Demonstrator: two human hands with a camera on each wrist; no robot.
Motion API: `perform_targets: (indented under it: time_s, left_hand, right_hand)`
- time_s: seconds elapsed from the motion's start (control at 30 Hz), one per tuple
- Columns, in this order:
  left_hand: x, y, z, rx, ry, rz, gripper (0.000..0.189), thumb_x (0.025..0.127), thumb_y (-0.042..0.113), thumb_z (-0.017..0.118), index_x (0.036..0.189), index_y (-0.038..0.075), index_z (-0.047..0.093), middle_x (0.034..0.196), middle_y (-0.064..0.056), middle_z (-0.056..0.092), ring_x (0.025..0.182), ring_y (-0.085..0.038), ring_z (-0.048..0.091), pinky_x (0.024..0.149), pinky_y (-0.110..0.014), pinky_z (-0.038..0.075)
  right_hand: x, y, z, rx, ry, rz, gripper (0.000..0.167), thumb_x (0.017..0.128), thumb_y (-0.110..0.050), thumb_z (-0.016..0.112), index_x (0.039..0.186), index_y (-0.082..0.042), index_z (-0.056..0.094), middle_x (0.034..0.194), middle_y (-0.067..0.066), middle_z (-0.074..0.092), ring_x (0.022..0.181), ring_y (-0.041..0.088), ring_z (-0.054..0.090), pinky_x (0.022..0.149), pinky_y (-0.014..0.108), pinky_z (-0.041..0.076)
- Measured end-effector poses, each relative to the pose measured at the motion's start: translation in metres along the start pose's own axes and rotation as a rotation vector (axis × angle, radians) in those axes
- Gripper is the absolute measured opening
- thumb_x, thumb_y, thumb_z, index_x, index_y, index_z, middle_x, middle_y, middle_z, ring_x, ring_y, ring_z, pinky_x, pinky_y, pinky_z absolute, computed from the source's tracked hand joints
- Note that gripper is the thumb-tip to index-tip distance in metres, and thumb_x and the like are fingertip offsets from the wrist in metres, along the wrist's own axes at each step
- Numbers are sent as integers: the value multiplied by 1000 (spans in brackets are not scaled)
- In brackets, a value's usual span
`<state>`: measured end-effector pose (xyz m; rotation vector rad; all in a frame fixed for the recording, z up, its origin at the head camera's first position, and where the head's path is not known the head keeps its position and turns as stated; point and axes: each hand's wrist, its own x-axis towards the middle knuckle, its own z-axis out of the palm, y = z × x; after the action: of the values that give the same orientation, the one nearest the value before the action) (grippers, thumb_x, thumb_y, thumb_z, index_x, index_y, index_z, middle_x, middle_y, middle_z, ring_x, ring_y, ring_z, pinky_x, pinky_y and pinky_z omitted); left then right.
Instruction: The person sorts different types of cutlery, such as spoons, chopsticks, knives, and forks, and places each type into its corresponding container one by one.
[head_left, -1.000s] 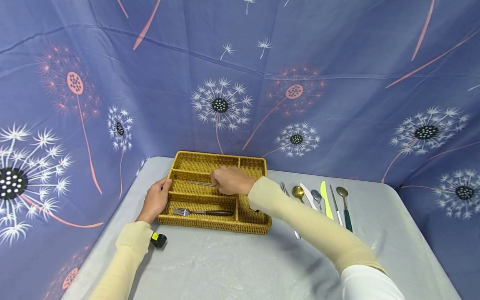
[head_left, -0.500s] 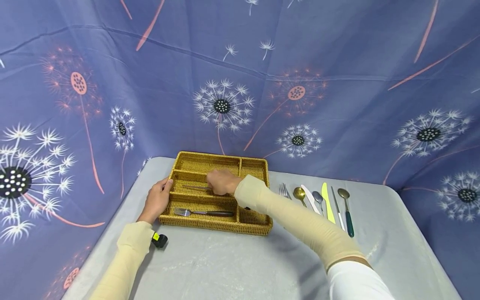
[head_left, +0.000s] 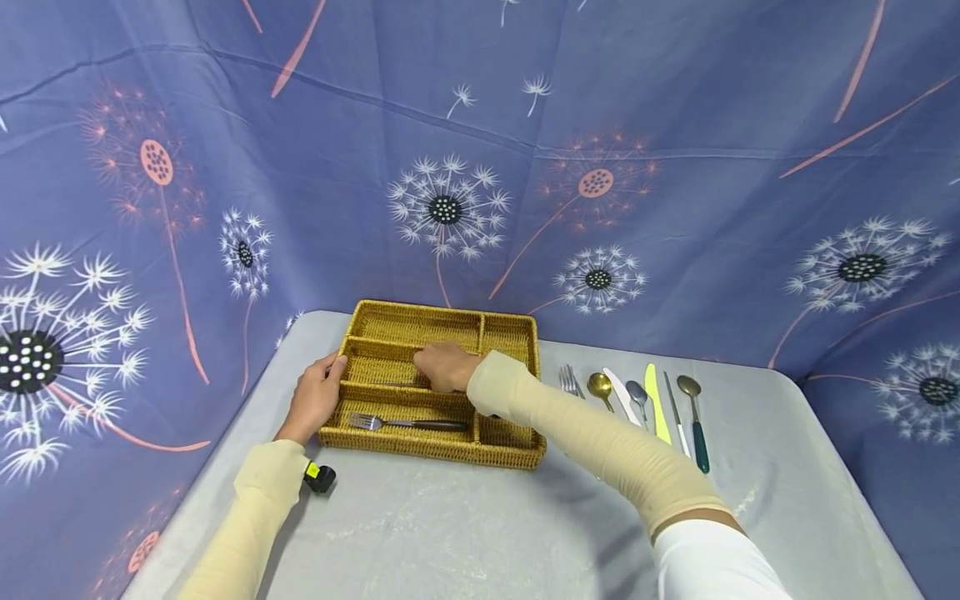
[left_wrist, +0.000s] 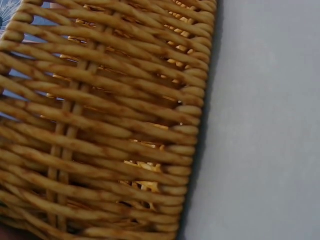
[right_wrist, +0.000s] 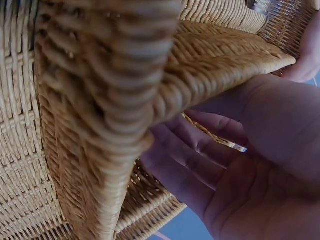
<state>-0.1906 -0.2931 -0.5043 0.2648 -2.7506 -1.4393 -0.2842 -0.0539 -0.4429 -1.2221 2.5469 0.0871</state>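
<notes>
A golden wicker cutlery tray (head_left: pixel 431 455) with several compartments lies on the table. My left hand (head_left: pixel 313 402) holds its left rim, thumb over the edge; the tray's woven wall (left_wrist: pixel 110 120) fills much of the left wrist view. My right hand (head_left: pixel 446 367) is down in the middle compartment, next to a thin metal utensil (head_left: pixel 405 384) whose kind is hard to tell. In the right wrist view the fingers (right_wrist: pixel 187 160) look loose and nearly straight, with a shiny strip showing between them. A fork (head_left: pixel 408 423) with a dark handle lies in the front compartment.
Right of the tray lie a fork (head_left: pixel 568 380), a gold spoon (head_left: pixel 600 385), a white knife (head_left: pixel 618 392), a small grey spoon (head_left: pixel 637 393), a yellow knife (head_left: pixel 656 400), a slim white-handled utensil (head_left: pixel 677 414) and a green-handled spoon (head_left: pixel 699 433). Patterned cloth hangs behind.
The thin utensil has come down to the floor of the middle compartment, and my right hand has shifted slightly left. My left hand stays on the tray's rim.
</notes>
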Motion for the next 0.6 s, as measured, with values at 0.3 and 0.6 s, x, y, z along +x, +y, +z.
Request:
perform_targets:
  time_s: [0.3,0.6]
  left_hand:
    - [1,1,0,8,2,-6,69,117,52,29,169,6,32,167,-28,38,156,-49,32,126,-68,25]
    - [0,1,-1,7,-6,-18,70,117,53,29,170,7,30,168,-28,36,155,-50,31,125,-69,27]
  right_hand:
    - [-7,7,-4,59,18,-32,53,98,12,59,72,-19,25,67,-5,11,59,11,12,57,28,19]
    - [-60,18,-22,207,218,-20,19,101,-11,76,85,-11,68,81,-3,63,64,8,48,65,28,48]
